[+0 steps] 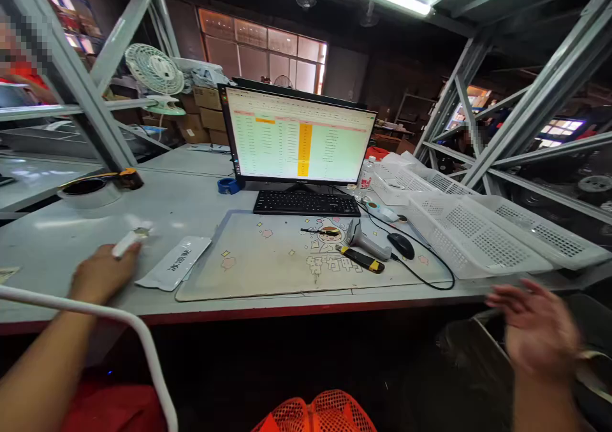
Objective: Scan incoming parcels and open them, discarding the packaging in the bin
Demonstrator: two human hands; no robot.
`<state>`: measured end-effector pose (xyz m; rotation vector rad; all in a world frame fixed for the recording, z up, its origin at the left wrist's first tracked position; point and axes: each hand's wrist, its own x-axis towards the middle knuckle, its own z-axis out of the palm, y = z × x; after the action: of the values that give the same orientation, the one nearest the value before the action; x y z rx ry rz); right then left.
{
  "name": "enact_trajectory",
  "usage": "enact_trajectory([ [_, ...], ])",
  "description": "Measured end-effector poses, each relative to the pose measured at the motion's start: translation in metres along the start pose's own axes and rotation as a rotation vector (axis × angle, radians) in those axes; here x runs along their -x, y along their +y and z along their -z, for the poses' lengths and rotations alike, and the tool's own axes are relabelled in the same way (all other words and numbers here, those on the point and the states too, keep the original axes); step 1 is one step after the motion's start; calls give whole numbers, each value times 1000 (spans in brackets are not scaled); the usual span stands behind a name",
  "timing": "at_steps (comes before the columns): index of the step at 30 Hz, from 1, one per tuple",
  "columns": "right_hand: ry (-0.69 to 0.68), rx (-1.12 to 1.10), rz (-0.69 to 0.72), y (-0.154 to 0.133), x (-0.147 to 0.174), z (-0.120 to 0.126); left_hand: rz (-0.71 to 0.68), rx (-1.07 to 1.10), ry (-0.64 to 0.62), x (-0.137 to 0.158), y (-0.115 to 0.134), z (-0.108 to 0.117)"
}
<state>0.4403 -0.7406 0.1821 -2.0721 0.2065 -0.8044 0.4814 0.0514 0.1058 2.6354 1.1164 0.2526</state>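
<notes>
At the left of the desk, my left hand point(106, 271) is closed around a small white object point(127, 243); its exact kind is unclear, and part of it lies under my fingers. A flat white packet point(174, 264) with dark lettering lies just right of that hand. Off the desk's front edge at the right, my right hand point(538, 330) hangs in the air, slightly blurred. Its fingers are stretched out and nothing is in it. White plastic baskets point(478, 241) stand nearest to it, beyond the edge.
A monitor point(301, 136) and keyboard point(306, 203) stand mid-desk. The mat point(268, 273) bears a barcode scanner point(366, 241), utility knife point(361, 259), pen point(319, 232) and mouse point(400, 245). Tape rolls point(90, 193) sit left; a white tube point(138, 324) curves across the lower left.
</notes>
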Motion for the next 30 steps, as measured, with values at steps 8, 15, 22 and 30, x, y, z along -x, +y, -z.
enact_trajectory([
  [8, -510, -75, 289, -32, -37, -214, -326, -64, 110, 100, 115, -39],
  [15, -563, 464, 410, -15, -54, -265, -752, 56, -41, 136, 166, -63],
  [22, -640, 688, 317, -9, -63, -263, -874, 251, -173, 184, 232, -80],
  [30, -674, 737, 358, -8, -66, -261, -480, 1195, -427, 184, 259, -85],
])
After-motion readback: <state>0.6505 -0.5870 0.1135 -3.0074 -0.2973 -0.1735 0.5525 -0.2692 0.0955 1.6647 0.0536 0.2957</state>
